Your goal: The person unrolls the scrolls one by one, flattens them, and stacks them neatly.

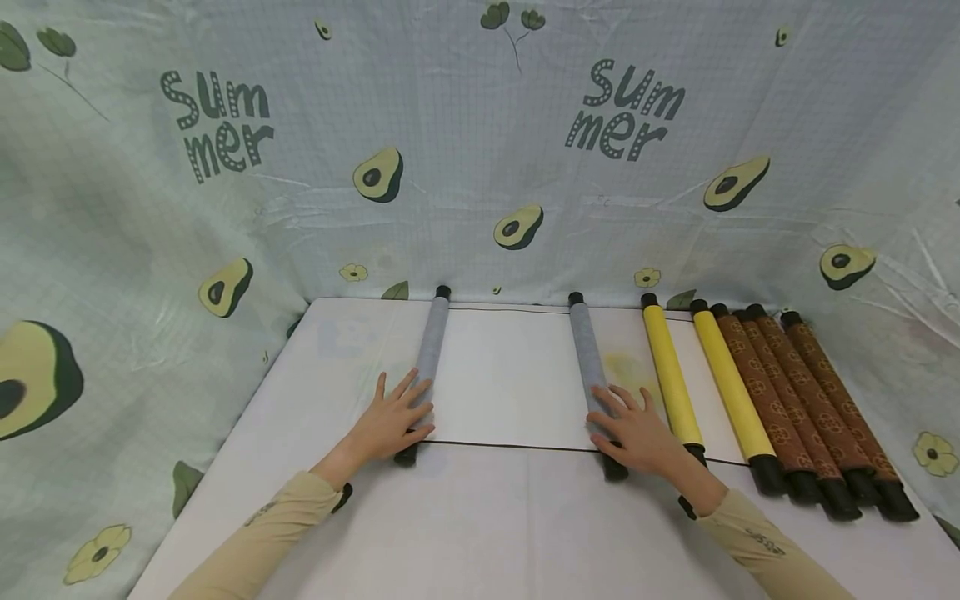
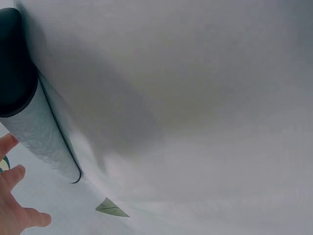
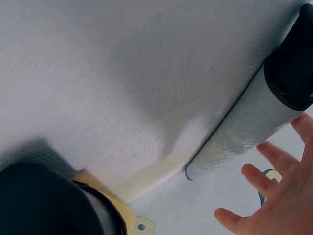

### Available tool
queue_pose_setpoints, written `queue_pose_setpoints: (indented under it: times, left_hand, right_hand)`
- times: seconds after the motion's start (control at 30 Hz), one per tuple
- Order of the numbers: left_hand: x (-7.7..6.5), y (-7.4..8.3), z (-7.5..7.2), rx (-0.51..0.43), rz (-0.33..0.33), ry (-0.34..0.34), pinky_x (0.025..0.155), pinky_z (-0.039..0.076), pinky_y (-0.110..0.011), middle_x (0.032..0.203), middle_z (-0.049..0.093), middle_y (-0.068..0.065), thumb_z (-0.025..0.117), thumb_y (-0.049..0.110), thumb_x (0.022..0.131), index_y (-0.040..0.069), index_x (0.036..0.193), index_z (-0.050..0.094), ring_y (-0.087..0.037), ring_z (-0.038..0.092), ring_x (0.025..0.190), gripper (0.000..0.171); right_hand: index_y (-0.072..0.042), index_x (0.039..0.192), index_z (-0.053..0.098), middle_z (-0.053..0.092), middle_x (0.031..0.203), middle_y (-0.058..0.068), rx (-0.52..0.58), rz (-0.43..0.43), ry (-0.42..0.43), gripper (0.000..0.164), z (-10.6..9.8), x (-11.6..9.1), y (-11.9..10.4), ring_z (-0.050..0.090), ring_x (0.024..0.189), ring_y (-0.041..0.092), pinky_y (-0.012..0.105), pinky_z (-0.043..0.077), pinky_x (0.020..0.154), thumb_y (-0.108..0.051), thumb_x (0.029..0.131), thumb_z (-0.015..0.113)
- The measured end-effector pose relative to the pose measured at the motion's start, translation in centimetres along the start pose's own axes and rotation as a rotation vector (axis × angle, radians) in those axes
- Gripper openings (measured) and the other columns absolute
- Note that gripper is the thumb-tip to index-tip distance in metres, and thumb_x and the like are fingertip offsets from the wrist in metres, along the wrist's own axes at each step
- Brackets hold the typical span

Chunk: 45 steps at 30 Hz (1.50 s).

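Note:
Two grey rolls with black ends lie lengthwise on the white table, a wide gap between them. My left hand (image 1: 386,422) rests with spread fingers on the near part of the left grey roll (image 1: 433,337). On the right grey roll (image 1: 587,346), the fingertips of my right hand (image 1: 636,432) touch the surface, fingers spread and loosely bent. Each wrist view shows its roll's black end large and near, the left roll's end (image 2: 14,63) at upper left and the right roll's end (image 3: 293,63) at upper right, with fingers beside the grey surface.
Right of the grey rolls lie two yellow rolls, a left one (image 1: 670,367) and a right one (image 1: 731,379). Several brown patterned rolls (image 1: 813,387) sit close together near the table's right edge. Thin black lines cross the white tabletop (image 1: 480,525). A printed cloth (image 1: 465,100) hangs behind.

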<state>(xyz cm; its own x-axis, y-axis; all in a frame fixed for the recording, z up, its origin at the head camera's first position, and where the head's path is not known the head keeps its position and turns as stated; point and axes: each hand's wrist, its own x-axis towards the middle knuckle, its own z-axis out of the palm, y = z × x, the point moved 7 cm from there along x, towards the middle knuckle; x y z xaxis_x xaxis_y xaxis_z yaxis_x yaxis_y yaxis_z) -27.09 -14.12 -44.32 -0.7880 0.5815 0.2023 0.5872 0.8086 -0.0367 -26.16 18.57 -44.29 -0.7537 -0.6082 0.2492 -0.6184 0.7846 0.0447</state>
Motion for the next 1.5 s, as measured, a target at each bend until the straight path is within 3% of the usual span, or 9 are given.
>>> queue_pose_setpoints:
  times: [0.37,0.53,0.77,0.93,1.23,1.5]
  left_hand:
    - [-0.3,-0.5,0.1,-0.002,0.003,-0.013,0.097,0.019,-0.067,0.135,0.045,-0.01,0.05,0.039,0.088,0.009,0.12,0.053,-0.03,0.03,0.131,0.043]
    - [-0.5,-0.8,0.0,0.004,0.002,-0.011,0.095,0.021,-0.067,0.133,0.045,-0.012,0.053,0.034,0.087,0.012,0.119,0.056,-0.033,0.032,0.13,0.038]
    - [-0.8,-1.2,-0.2,-0.03,-0.023,-0.013,0.096,0.019,-0.068,0.134,0.044,-0.014,0.051,0.033,0.088,0.019,0.115,0.061,-0.035,0.03,0.131,0.031]
    - [-1.0,-1.5,-0.2,-0.005,-0.031,0.012,0.094,0.02,-0.069,0.132,0.044,-0.015,0.051,0.033,0.088,0.02,0.108,0.065,-0.036,0.03,0.13,0.027]
    - [-1.3,-1.9,-0.4,0.005,-0.053,0.042,0.095,0.02,-0.068,0.13,0.044,-0.016,0.053,0.032,0.088,0.019,0.102,0.065,-0.038,0.029,0.13,0.023]
    - [-1.4,-1.9,-0.4,0.024,-0.057,0.031,0.095,0.019,-0.068,0.133,0.046,-0.011,0.053,0.033,0.087,0.017,0.106,0.063,-0.035,0.03,0.13,0.026]
  right_hand:
    - [-0.013,0.112,0.057,0.041,0.138,0.01,0.011,0.003,-0.061,0.035,0.3,-0.1,0.1,0.037,0.127,0.029,0.063,0.024,0.096,-0.036,0.086,0.054]
    - [-0.011,0.115,0.057,0.042,0.138,0.01,0.001,0.012,-0.071,0.038,0.3,-0.2,0.2,0.037,0.127,0.03,0.063,0.025,0.096,-0.035,0.085,0.056]
    - [-0.019,0.11,0.059,0.045,0.134,0.011,-0.025,-0.001,-0.014,0.03,0.3,-0.5,0.5,0.042,0.122,0.033,0.063,0.027,0.093,-0.033,0.083,0.059]
    - [-0.025,0.106,0.062,0.045,0.134,0.012,-0.024,-0.002,0.007,0.025,0.4,-0.9,0.7,0.043,0.118,0.035,0.064,0.027,0.092,-0.034,0.083,0.059]
    - [-0.023,0.099,0.065,0.048,0.13,0.014,-0.028,-0.011,0.074,0.023,-0.4,-1.2,0.8,0.045,0.112,0.034,0.064,0.029,0.089,-0.033,0.078,0.063]
    - [-0.025,0.101,0.062,0.045,0.132,0.015,-0.018,0.035,0.026,0.023,0.0,-1.5,1.5,0.042,0.114,0.033,0.064,0.025,0.092,-0.036,0.081,0.061]
